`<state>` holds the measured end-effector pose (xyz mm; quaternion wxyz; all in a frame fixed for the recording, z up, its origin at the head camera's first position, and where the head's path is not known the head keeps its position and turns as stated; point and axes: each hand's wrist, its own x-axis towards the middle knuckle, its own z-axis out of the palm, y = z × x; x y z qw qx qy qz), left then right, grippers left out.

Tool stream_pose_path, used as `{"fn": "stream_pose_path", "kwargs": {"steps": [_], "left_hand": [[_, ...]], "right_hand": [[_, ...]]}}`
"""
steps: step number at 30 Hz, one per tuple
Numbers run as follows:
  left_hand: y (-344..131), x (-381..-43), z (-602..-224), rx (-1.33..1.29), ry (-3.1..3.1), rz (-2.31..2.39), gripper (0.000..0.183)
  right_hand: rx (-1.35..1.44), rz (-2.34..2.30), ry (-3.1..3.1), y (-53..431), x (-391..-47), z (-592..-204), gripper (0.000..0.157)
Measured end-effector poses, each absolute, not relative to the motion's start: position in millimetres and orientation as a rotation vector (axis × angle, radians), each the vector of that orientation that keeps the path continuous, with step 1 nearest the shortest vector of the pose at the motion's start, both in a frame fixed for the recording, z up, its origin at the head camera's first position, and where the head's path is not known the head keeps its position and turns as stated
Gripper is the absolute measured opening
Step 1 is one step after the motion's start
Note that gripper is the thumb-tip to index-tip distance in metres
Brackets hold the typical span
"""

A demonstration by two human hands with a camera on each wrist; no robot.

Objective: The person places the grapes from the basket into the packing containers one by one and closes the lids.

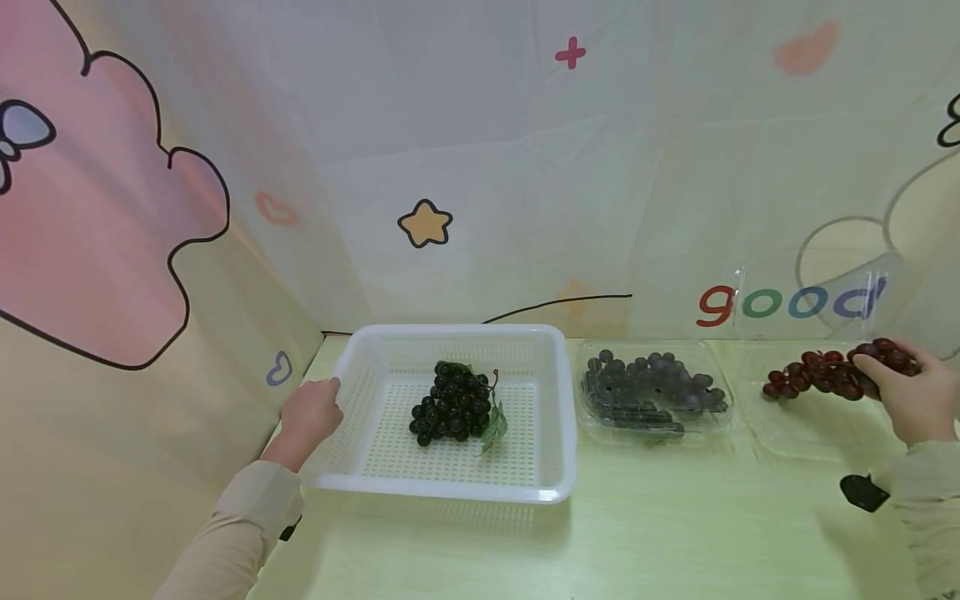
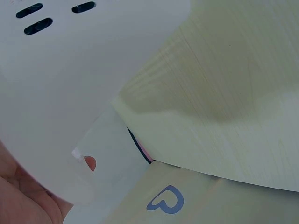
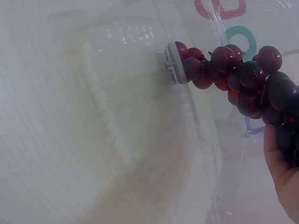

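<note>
My left hand (image 1: 309,414) grips the left rim of a white plastic basket (image 1: 450,490), which has slotted walls. In the left wrist view, part of that hand shows at the lower left beside the basket's wall (image 2: 79,93). A bunch of dark grapes (image 1: 453,400) with a green leaf (image 1: 494,429) lies in the basket. On the far right, my right hand (image 1: 918,392) holds one end of a bunch of red grapes (image 1: 821,375). The bunch stretches leftward over a clear plastic box (image 1: 806,442), whose lid (image 1: 810,287) stands raised behind it.
Between the basket and the open box sits another clear box (image 1: 651,425), its lid down over dark grapes (image 1: 660,375). A printed cloth (image 1: 480,150) hangs behind the pale table (image 1: 637,533). A small black object (image 1: 864,492) shows beside the right sleeve.
</note>
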<state>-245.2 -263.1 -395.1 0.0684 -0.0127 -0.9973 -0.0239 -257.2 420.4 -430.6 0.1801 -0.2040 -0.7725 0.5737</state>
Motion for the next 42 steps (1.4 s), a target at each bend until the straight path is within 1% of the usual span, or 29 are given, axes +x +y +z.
{"fn": "stream_pose_path", "kwargs": {"steps": [6,10,13,16,20,23,25,33,42], "left_hand": [[-263,-245,-395,-0.034,-3.011,-0.078,0.007],[-262,-245,-394,-0.035,-3.004,-0.076,0.005],[-263,-245,-395,-0.042,-2.998,-0.070,0.005],[-263,-245,-396,-0.046,-2.995,-0.065,0.005],[-264,-246,-396,-0.046,-2.991,-0.071,0.005],[-264,-246,-396,-0.046,-2.993,-0.077,0.005],[-264,-246,-396,-0.043,-2.997,-0.079,0.006],[-264,-247,-396,-0.036,-3.006,-0.070,0.006],[-265,-248,-397,-0.040,-3.009,-0.062,0.006]], "right_hand": [[-0.741,1.421,-2.267,420,-259,-434,0.061],[-0.831,1.309,-2.325,419,-259,-435,0.062],[-0.845,1.287,-2.333,423,-263,-442,0.062],[-0.834,1.231,-2.338,443,-277,-464,0.066],[-0.793,1.145,-2.366,480,-301,-508,0.072],[-0.773,1.116,-2.382,498,-311,-530,0.076],[-0.768,1.101,-2.384,503,-313,-537,0.078],[-0.786,1.124,-2.394,499,-304,-539,0.079],[-0.833,1.128,-2.393,491,-289,-535,0.073]]}}
